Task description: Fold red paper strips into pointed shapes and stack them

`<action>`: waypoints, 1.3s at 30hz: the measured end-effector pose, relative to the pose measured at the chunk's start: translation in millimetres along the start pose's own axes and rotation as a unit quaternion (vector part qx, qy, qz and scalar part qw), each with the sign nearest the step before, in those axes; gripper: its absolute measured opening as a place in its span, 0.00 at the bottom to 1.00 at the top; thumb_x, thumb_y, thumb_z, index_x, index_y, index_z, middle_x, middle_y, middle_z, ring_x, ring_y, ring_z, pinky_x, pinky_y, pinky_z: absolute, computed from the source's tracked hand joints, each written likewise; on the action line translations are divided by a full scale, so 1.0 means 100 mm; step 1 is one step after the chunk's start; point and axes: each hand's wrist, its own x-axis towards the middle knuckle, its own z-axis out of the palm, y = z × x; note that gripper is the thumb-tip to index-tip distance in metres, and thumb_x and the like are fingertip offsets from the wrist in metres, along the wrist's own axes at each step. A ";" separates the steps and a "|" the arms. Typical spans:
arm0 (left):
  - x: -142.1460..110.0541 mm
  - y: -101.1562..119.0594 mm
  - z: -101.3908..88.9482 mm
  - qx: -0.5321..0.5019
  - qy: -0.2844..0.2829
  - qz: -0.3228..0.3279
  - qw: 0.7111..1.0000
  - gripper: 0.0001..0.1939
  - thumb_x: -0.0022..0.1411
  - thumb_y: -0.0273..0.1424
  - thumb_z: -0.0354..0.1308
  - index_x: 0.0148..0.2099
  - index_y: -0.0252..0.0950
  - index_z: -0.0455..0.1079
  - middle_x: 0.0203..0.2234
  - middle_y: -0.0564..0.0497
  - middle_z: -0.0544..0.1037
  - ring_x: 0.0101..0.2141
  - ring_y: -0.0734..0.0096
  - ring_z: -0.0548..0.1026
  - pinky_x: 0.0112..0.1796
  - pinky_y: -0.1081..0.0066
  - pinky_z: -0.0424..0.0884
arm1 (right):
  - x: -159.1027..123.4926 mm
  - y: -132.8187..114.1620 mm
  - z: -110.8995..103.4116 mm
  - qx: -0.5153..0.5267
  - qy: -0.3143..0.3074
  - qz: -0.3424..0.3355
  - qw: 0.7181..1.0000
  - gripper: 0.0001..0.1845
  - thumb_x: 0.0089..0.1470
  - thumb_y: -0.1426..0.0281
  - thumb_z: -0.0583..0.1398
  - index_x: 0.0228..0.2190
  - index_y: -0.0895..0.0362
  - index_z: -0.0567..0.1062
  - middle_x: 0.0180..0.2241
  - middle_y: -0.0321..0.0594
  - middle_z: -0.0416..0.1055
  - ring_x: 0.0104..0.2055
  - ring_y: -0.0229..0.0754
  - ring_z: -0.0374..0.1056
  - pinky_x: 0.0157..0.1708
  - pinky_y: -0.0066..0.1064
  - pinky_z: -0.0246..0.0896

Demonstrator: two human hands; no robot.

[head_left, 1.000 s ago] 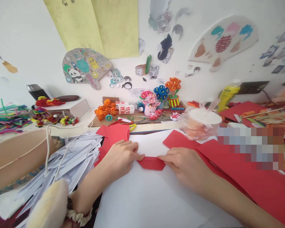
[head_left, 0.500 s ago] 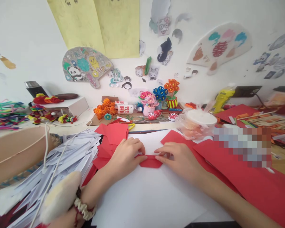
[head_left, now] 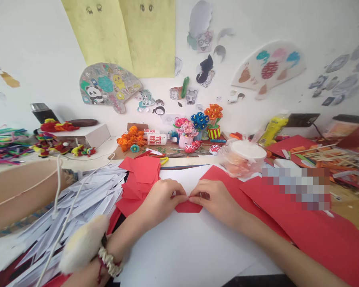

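Observation:
A small folded piece of red paper lies on the large white sheet. My left hand pinches its upper edge from the left, thumb and fingertips closed on it. From the right, my right hand pinches the same edge, its thumb and index fingertips almost touching those of the left. The fingers cover the upper part of the paper; only the lower flap with slanted corners shows. A scrunchie and a fluffy cream-coloured item are at my left wrist.
Cut red paper pieces lie left of the sheet, beside many folded white strips crossed by a cable. Larger red sheets are on the right. A bagged tub, a yellow bottle and pipe-cleaner flowers stand behind.
My two hands have come closer together along the paper's upper edge, so their fingertips nearly meet in the middle. The camera view has tilted slightly upward.

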 end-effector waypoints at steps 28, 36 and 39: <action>0.02 0.16 -0.02 -0.438 0.008 -0.162 0.884 0.12 0.52 0.36 0.61 0.34 0.31 0.71 0.22 0.51 0.74 0.22 0.75 0.69 0.25 0.74 0.65 | 0.06 0.03 0.08 0.335 0.004 0.080 0.939 0.24 0.48 0.57 0.64 0.43 0.57 0.68 0.34 0.43 0.74 0.37 0.43 0.72 0.38 0.35 0.67; 0.02 0.08 -0.11 -0.276 0.026 -0.173 0.945 0.18 0.49 0.43 0.63 0.37 0.34 0.72 0.25 0.51 0.75 0.23 0.74 0.69 0.24 0.75 0.64 | 0.04 0.11 -0.09 0.337 -0.032 0.132 0.932 0.19 0.44 0.56 0.66 0.27 0.60 0.74 0.22 0.38 0.72 0.24 0.38 0.69 0.27 0.31 0.65; 0.01 0.02 -0.20 -0.192 0.050 -0.141 0.970 0.15 0.50 0.41 0.62 0.37 0.36 0.73 0.27 0.53 0.75 0.26 0.74 0.69 0.26 0.75 0.63 | 0.02 0.20 -0.13 0.323 -0.091 0.158 0.929 0.20 0.43 0.57 0.66 0.32 0.61 0.75 0.22 0.36 0.71 0.22 0.37 0.67 0.25 0.30 0.63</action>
